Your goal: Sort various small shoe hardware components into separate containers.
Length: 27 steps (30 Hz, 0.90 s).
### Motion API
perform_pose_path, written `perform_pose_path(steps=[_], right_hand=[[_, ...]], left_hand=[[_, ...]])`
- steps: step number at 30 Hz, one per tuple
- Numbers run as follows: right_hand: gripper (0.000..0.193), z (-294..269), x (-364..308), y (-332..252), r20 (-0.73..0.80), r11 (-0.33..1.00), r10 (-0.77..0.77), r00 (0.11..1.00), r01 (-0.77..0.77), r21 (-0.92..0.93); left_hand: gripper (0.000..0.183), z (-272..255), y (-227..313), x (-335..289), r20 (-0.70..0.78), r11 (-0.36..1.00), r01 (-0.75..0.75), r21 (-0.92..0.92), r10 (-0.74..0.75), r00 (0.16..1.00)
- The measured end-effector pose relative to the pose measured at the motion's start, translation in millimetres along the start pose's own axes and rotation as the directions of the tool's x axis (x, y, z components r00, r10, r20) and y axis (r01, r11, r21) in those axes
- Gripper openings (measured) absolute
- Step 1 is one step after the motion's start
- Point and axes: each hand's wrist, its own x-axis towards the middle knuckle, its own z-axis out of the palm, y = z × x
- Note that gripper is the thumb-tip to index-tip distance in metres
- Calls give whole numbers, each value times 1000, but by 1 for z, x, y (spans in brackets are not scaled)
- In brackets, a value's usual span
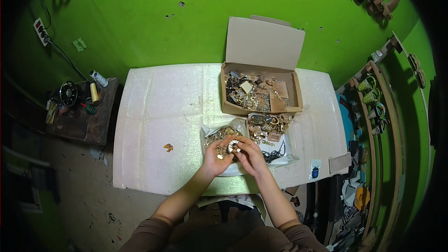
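Note:
Close together at the table's near side, my two hands hold a small shiny ring-shaped metal ornament [234,146] between their fingers. My left hand [215,159] is closed at its left edge, with a small gold piece [220,157] showing by the palm. From the other side my right hand [252,157] grips it with bent fingers. Beneath them lies a white plastic-lined tray [293,155] with small metal fittings. On its right part are a heap of gold-coloured buckles and ornaments [268,123] and a dark chain [274,154]. My hands hide part of the left heap.
Behind the tray stands an open cardboard box [298,91] full of metal fittings. A brown scrap [168,148] lies on the white table [154,112]; a small packet [315,169] lies near its right corner. A side table [84,121] holds thread spools. Shoes sit on a rack [372,95].

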Motion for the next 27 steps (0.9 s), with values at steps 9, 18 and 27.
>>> perform_pose_path(steps=[9,18,27], right_hand=[[21,-46,-9,-38,6,959,-21,1000,19,282],[15,-95,-12,-74,-170,998,-2,985,12,56],[19,-62,-13,-68,78,875,87,993,-39,-483]], left_hand=[[25,5,-8,7,-32,973,-24,-232,17,999],[25,10,-26,21,-66,968,-98,-232,85,994],[36,-3,-65,39,24,997,-76,1,76,997]])
